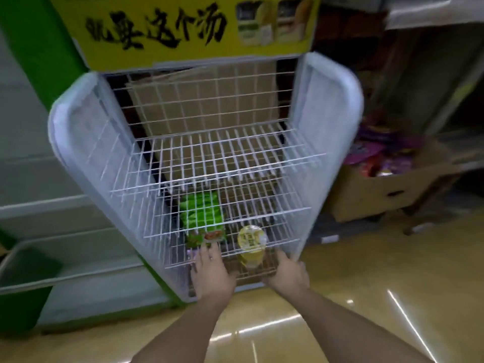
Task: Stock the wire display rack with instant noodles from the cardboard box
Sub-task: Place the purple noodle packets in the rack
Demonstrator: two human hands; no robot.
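The white wire display rack (230, 158) stands in front of me with plastic-wrapped side panels, and its upper shelves are bare. Low in the rack lies a stack of green instant noodle packets (201, 213), and a yellow cup of noodles (252, 238) stands to its right. My left hand (209, 271) reaches into the bottom tier, its straight fingers touching the front edge of the green packets. My right hand (286, 273) is at the front of the same tier, just right of the cup and apart from it. Its fingertips are hidden, and nothing shows in it.
An open cardboard box (379, 189) holding purple and red packets sits on the floor to the right. Behind the rack leans a flat cardboard sheet (209, 100), under a yellow sign (183, 30). A grey freezer cabinet (39, 205) stands at the left. The floor is glossy yellow.
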